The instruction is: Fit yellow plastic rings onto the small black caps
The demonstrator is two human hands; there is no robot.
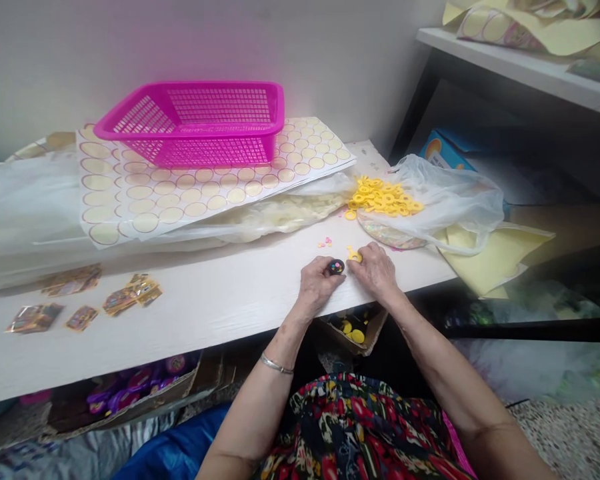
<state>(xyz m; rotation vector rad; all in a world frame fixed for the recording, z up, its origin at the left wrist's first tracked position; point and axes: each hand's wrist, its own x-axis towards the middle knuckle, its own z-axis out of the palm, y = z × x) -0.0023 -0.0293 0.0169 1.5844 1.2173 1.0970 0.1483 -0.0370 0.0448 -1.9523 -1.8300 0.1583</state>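
Observation:
Near the front edge of the white table, my left hand [318, 281] is closed around a small round black piece [336, 267] with coloured dots on its face. Just to its right, my right hand [375, 270] pinches a small yellow plastic piece [354, 255]. The two pieces are close together but apart. A few tiny pink and yellow bits [325, 243] lie on the table beyond my hands. Farther back is a heap of yellow ring-shaped plastic pieces [384, 197], spilling by a clear plastic bag [455, 193].
A pink basket [205, 150] stands on sheets of round stickers [200, 193] at the back. Small printed packets [130, 295] lie at left. Below the table edge are a box with yellow discs [357, 335] and a box of purple items [137, 383]. A shelf [520, 63] juts out upper right.

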